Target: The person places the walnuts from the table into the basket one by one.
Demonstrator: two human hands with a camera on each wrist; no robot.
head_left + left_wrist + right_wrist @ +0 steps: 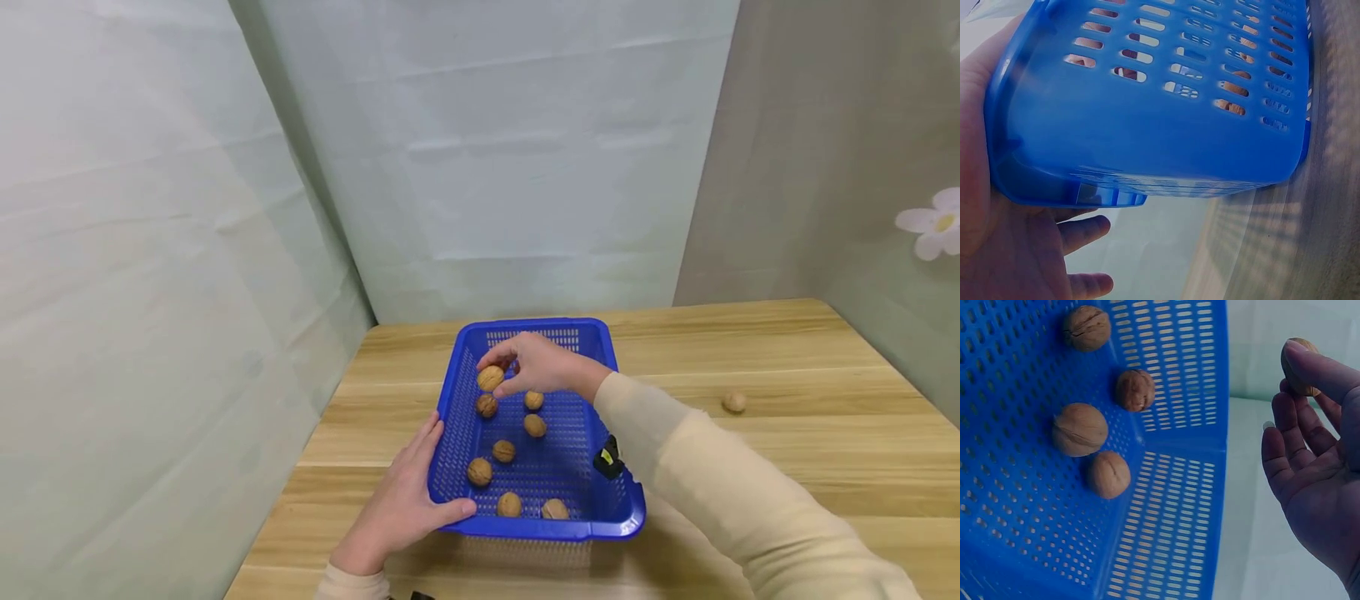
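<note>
In the head view, my right hand [545,364] pinches a light-brown walnut [491,378] between thumb and fingers. It is above the far-left part of a blue plastic basket [630,521]. The right wrist view shows the pinched walnut [1300,365] held higher than the basket rim. My left hand [405,496] holds the basket's near-left corner, thumb over the front rim and fingers along the outside of the left wall. Several walnuts lie in the basket, among them a darker walnut [487,406] just below the held one and a walnut [479,472] near the left hand.
A single walnut [734,402] lies on the wooden table [810,467] to the right of the basket. Pale cloth [510,167] hangs behind the table and along its left side. A darker cloth with a printed flower [933,225] hangs at the right.
</note>
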